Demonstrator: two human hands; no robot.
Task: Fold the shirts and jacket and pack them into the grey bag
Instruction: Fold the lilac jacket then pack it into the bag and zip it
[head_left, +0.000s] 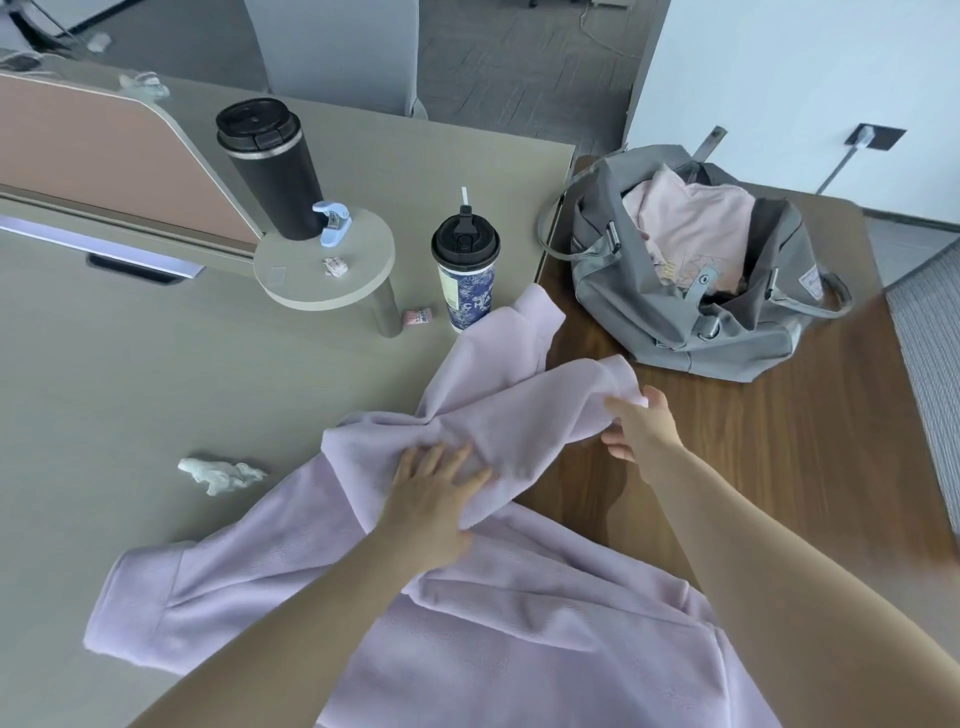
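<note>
1. Two bare hands at work on a lilac fleece jacket (519, 623), spread across the near part of the surface (130, 389), partly on the grey top and partly on the wood-grain top.
2. Left hand (434, 499) laid flat on the middle of the fleece, fingers straight and spread, pressing the cloth down.
3. Right hand (641, 428) pinching the cuff end of one sleeve, lifted slightly and drawn across the body of the garment.
4. Soft, thick, limp and light by the look of it: likely to slump and spring out of a crease unless pinned. Best taken at cuffs, hem or shoulder seams, with a flat palm holding each fold.
5. Other sleeve lying out to the near left, not yet folded in.
6. Crumpled tissue (221, 473) on the grey top, just left of the jacket.
7. Further back, a patterned lidded cup (466, 280) touching the jacket's far edge, and a black tumbler (267, 166) on a small round stand.
8. Furthest right, the grey bag (675, 322), open, with a folded pink shirt (691, 223) already inside; room left on top.
</note>
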